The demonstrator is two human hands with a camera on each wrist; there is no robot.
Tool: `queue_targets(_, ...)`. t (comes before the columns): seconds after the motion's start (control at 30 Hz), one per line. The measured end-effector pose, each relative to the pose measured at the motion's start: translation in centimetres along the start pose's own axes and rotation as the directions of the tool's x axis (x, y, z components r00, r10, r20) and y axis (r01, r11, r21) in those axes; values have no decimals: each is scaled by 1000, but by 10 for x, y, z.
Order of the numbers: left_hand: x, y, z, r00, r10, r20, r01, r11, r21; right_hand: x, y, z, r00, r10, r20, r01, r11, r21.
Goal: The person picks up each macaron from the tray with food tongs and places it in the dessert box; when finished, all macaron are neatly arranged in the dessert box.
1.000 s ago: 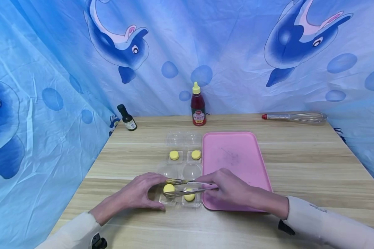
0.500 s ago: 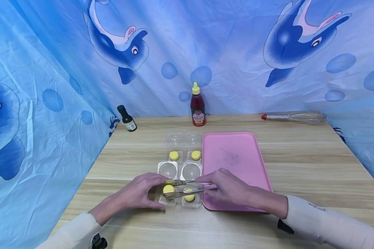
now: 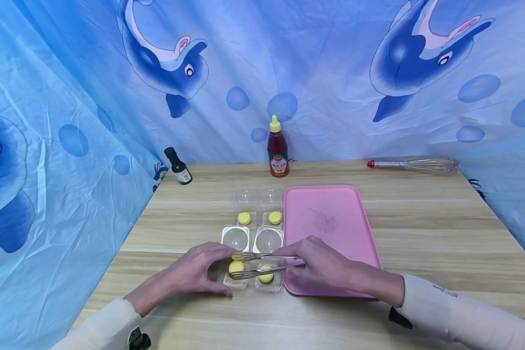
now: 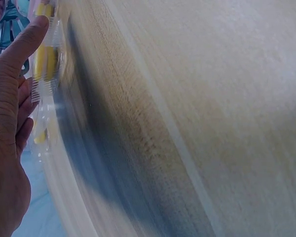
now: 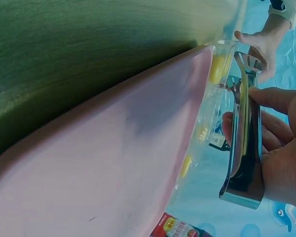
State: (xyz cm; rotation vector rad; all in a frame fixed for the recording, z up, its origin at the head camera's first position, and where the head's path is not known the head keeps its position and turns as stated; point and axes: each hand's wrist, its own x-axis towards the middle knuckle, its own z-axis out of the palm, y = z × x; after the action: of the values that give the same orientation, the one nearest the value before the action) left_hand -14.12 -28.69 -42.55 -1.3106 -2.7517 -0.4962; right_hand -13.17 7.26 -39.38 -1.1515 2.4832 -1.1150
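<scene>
My right hand (image 3: 317,262) grips metal tongs (image 3: 284,268) over the near clear plastic box (image 3: 235,285), beside a pink tray (image 3: 328,204). The tongs' slotted ends stand apart around the yellow macaron (image 3: 236,267) in the box's left compartment; whether they touch it is hard to tell. A second macaron (image 3: 266,278) sits in the right compartment, partly under the lower tong arm. My left hand (image 3: 199,270) lies at the box's left side, thumb spread from the fingers. In the left wrist view its thumb (image 4: 27,42) reaches to the ribbed box edge.
Behind stands another lidded clear box with two yellow macarons (image 3: 244,218) (image 3: 275,218). At the table's back are a small dark bottle (image 3: 179,167), a red sauce bottle (image 3: 278,150) and a wire whisk (image 3: 413,165). A blue dolphin curtain (image 3: 332,63) hangs behind.
The macaron between the tong ends has shifted slightly towards me. The near box's raised lid rims show brighter than a second ago. Both hands have stayed almost in place.
</scene>
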Motion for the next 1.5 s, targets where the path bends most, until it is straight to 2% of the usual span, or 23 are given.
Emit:
queue_targets(0.17, 0, 0, 0, 1000, -1, 1, 1, 1000, 1, -3, -1, -5, 1000, 2, 3, -2, 1000, 21)
queue_targets(0.3, 1, -1, 2, 1000, 22, -2, -22, 1000, -11, -8, 0, -14, 1000, 2, -11, -2, 1000, -1)
queue_targets(0.5, 0, -2, 3, 999, 41, -5, -41, 999, -19, -21, 9, -32, 995, -10, -99, 2, 997, -81)
queue_targets(0.67, 0, -1, 3, 999, 47, -13, -47, 999, -4, -40, 21, -54, 973, 72, -218, -91, 993, -77)
queue_targets(0.8, 0, 0, 1, 999, 37, -18, -36, 999, 7, -61, 35, -72, 939, 151, -309, -178, 982, -61)
queue_targets(0.9, 1, 0, -1, 1000, 16, -22, -15, 1000, 13, -77, 48, -83, 902, 188, -388, -245, 964, -102)
queue_targets(1.03, 1, 0, -6, 999, -16, -30, 17, 1000, 22, -101, 69, -94, 833, 266, -486, -375, 916, -142)
queue_targets(1.2, 1, -2, -12, 998, -34, -47, 36, 998, 42, -134, 98, -99, 748, 358, -558, -498, 859, -116)
queue_targets(1.37, 1, -4, -16, 997, -38, -67, 42, 997, 65, -159, 119, -102, 704, 385, -597, -556, 821, -126)
queue_targets(1.5, 3, -7, -17, 996, -28, -81, 33, 997, 65, -169, 128, -101, 680, 383, -625, -574, 809, -128)
